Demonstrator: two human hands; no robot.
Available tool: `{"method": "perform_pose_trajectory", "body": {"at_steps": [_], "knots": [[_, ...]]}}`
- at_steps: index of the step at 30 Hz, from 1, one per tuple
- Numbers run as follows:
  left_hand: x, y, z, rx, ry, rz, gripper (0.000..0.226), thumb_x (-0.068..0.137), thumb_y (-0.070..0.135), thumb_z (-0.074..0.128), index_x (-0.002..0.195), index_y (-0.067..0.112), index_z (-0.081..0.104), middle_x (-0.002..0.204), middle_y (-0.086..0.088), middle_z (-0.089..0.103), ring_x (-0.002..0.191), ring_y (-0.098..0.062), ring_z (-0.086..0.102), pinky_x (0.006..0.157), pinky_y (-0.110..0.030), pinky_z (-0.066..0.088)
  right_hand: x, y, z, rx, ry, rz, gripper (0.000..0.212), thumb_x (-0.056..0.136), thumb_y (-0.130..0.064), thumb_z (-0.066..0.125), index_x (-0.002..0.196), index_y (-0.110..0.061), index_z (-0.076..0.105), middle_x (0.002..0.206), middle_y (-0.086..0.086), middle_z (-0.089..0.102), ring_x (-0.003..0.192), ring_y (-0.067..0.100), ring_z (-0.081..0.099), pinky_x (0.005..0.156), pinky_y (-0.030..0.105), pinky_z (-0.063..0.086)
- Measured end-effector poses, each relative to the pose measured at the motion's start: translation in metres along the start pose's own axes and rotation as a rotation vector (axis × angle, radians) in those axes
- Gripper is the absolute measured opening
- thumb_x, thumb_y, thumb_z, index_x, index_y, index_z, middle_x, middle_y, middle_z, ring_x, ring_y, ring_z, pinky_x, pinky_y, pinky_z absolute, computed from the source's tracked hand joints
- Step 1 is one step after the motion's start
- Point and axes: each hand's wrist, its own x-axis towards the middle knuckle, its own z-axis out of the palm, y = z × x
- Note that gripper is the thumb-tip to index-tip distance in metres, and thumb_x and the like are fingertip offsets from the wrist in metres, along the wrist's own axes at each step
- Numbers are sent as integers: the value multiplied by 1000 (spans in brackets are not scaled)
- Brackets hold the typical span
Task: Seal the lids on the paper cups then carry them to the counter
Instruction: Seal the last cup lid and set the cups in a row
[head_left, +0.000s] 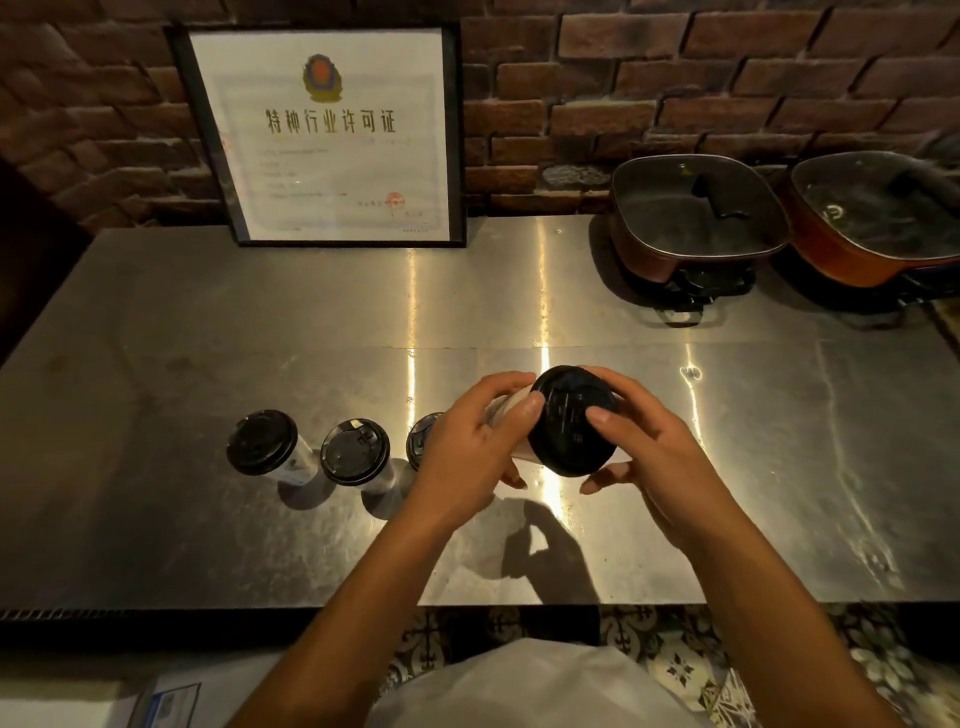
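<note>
Pressing black lid (573, 421) onto tilted paper cup (506, 410), both hands gripping: left hand (467, 452) steadies body, right hand (647, 457) thumbs rim. Three lidded cups (355, 452) wait left on worktop (753, 441).

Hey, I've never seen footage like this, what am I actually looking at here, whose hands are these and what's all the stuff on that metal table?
There is no machine here. This is one picture from a wide-angle camera worn on a person's head, looking down at their own two bare hands.

The left hand and right hand together hold a paper cup tilted toward the camera, above the steel table. Both thumbs press on its black lid, and the fingers curl around it.

Three more lidded cups stand in a row on the left: the far-left cup, the middle cup, and a third cup partly hidden behind the left hand.

At the back, a framed certificate leans on the brick wall, and two electric pots with glass lids sit to the right.
</note>
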Motion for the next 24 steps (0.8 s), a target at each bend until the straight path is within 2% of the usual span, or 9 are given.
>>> {"method": "perform_pose_trajectory", "body": {"at_steps": [2, 6, 8, 10, 13, 15, 18, 20, 24], "knots": [[2, -1, 2, -21, 1, -3, 30, 97, 48, 55, 122, 34, 65, 113, 3, 70, 65, -16, 71, 56, -30, 61, -2, 2, -3, -22, -2, -1, 44, 86, -44, 65, 130, -41, 63, 125, -11, 68, 108, 15, 70, 67, 35, 63], [1, -2, 7, -77, -34, -20, 46, 90, 65, 47, 120, 35, 65, 107, 3, 72, 65, -23, 73, 63, -45, 65, -4, 6, -3, -75, 5, 34, 53, 87, -53, 59, 137, -37, 58, 127, -2, 68, 106, 22, 71, 66, 39, 63], [-1, -6, 12, -78, -83, -36, 45, 88, 65, 52, 122, 37, 61, 114, 5, 70, 73, -24, 75, 64, -43, 65, -6, 12, 0, -112, -16, 60, 49, 92, -56, 56, 139, -42, 54, 121, 2, 71, 93, 27, 76, 62, 40, 62], [-3, -13, 18, -78, -91, -43, 35, 92, 52, 60, 124, 37, 58, 120, 7, 67, 77, -21, 75, 61, -39, 64, -7, 17, 3, -98, -33, 69, 44, 99, -52, 52, 142, -45, 49, 120, 5, 72, 85, 30, 78, 60, 41, 61], [0, -24, 20, -165, -29, -131, 26, 99, 33, 59, 125, 29, 61, 118, -4, 67, 78, -23, 73, 55, -34, 61, -8, 24, 8, -66, 5, 84, 48, 102, -44, 49, 149, -46, 41, 125, 1, 68, 86, 29, 78, 64, 41, 64], [1, -30, 18, -239, -12, -190, 26, 103, 27, 56, 128, 29, 59, 116, -8, 68, 75, -26, 74, 56, -40, 63, -8, 28, 11, -77, 17, 81, 49, 103, -41, 49, 150, -48, 39, 125, -1, 68, 85, 28, 78, 66, 38, 65], [9, -39, 22, -220, -32, -168, 39, 103, 34, 55, 140, 46, 50, 122, -4, 69, 83, -27, 77, 69, -50, 64, 2, 37, 8, -103, 46, 62, 45, 105, -37, 49, 149, -49, 42, 128, 1, 68, 87, 27, 78, 69, 37, 65], [16, -47, 29, -151, -48, -129, 40, 104, 35, 53, 141, 50, 49, 129, 3, 67, 86, -27, 76, 75, -46, 64, 11, 49, 2, -121, 70, 69, 43, 106, -35, 49, 148, -47, 46, 129, 1, 67, 91, 25, 78, 72, 40, 65], [36, -64, 44, -100, -12, -183, 38, 107, 28, 49, 138, 49, 55, 129, 12, 63, 70, -28, 74, 75, -39, 64, 39, 69, -14, -152, 51, 73, 43, 106, -32, 52, 148, -43, 49, 136, -1, 65, 100, 24, 76, 80, 46, 65]]}}
